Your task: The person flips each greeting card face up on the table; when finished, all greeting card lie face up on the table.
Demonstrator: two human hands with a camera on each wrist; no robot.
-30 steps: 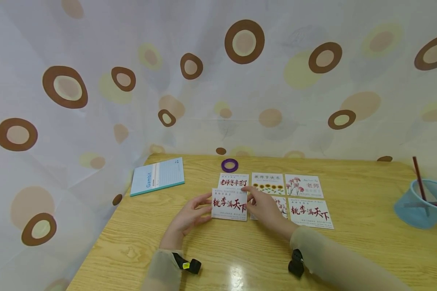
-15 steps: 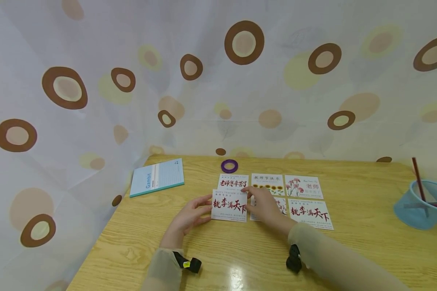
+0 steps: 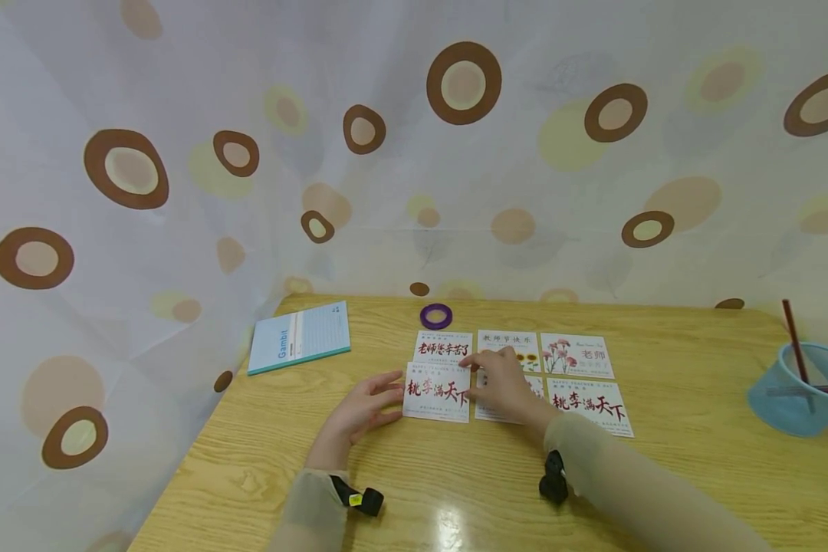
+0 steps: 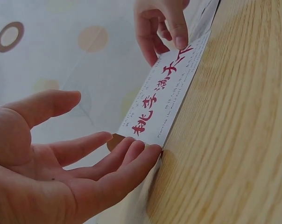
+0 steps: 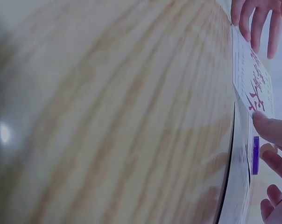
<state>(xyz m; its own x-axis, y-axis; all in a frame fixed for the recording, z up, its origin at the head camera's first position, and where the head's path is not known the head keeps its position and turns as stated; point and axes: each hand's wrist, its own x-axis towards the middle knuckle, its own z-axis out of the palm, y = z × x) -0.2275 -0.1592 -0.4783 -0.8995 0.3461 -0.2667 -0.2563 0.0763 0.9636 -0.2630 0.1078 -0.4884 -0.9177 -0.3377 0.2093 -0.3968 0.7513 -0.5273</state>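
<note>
A white greeting card (image 3: 438,392) with large red Chinese characters is at the lower left of two rows of cards. My right hand (image 3: 507,383) pinches its right side, thumb at the side edge and a finger by the top corner. At the opposite edge, the fingertips of my left hand (image 3: 367,406) touch the card, fingers loosely extended and thumb held apart, as the left wrist view shows. Behind it lies another red-lettered card (image 3: 443,347), its lower edge covered. A sunflower card (image 3: 507,338) and a blossom card (image 3: 494,409) are partly hidden by my right hand.
A carnation card (image 3: 578,356) and another red-lettered card (image 3: 591,404) lie on the right. A purple ring-shaped roll (image 3: 436,316) sits behind the cards. The blue notebook (image 3: 300,337) is at the back left, and a blue cup (image 3: 796,395) with sticks stands far right on the wooden table (image 3: 400,491).
The card's top edge has come slightly nearer to me, showing more of the card behind. My right wrist has shifted a little up and left; the left hand stays almost still.
</note>
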